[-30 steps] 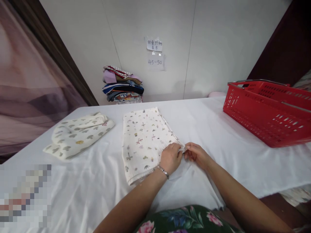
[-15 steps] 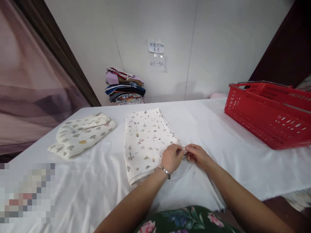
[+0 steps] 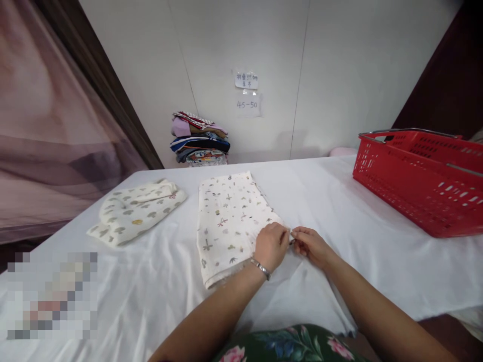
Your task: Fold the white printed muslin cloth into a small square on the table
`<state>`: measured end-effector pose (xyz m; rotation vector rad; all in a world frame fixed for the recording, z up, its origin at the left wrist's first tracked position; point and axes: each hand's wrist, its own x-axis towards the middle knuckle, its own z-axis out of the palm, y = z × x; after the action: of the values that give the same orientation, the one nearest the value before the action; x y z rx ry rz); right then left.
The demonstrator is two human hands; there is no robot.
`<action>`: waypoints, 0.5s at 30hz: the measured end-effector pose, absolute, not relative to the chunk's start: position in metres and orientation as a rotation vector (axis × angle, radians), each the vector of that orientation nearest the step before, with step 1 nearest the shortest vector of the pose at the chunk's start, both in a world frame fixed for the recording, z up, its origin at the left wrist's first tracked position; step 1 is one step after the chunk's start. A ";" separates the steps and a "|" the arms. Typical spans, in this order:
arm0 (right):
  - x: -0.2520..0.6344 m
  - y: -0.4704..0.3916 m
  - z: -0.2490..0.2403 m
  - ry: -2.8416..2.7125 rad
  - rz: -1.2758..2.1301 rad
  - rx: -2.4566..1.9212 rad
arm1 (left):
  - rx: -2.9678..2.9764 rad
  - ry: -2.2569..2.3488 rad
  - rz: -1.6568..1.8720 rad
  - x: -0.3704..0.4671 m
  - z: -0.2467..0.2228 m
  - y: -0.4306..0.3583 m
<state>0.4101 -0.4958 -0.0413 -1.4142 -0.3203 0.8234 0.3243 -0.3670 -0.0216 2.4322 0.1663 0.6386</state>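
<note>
A white cloth with small plant prints point(image 3: 230, 216) lies folded on the white-covered table point(image 3: 151, 281). My left hand point(image 3: 272, 246), with a silver bracelet at the wrist, is closed on the cloth's near right corner. Right beside it, my right hand point(image 3: 308, 245) pinches the edge of the same corner, its fingertips almost touching those of my left hand. The cloth's near edge runs partly behind my left wrist.
A cream cloth with grey prints point(image 3: 139, 211) lies crumpled on the left. Folded fabrics point(image 3: 200, 141) are stacked beyond the far edge. On the right sits a red basket point(image 3: 411, 186). Two paper signs point(image 3: 247, 103) hang on the wall.
The view has shifted slightly, so everything appears a little further right and lower. Both hands keep hold of the cloth's corner, with the left hand turned slightly.
</note>
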 end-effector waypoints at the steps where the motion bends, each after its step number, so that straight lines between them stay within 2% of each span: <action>1: 0.410 -0.496 -0.041 -0.332 0.828 -1.406 | 2.488 0.117 0.627 0.323 -0.022 -0.369; 7: 0.408 -0.498 -0.044 -0.382 0.826 -1.453 | 2.559 0.036 0.570 0.317 -0.029 -0.374; 10: 0.408 -0.497 -0.048 -0.367 0.807 -1.531 | 2.485 0.045 0.409 0.318 -0.024 -0.364; 15: 0.408 -0.494 -0.052 -0.388 0.766 -1.572 | 2.503 0.401 0.162 0.347 0.001 -0.321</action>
<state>0.4075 -0.4942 -0.0517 -1.5722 -0.3878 0.7660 0.3470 -0.3208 0.0005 2.5029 0.4014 0.1618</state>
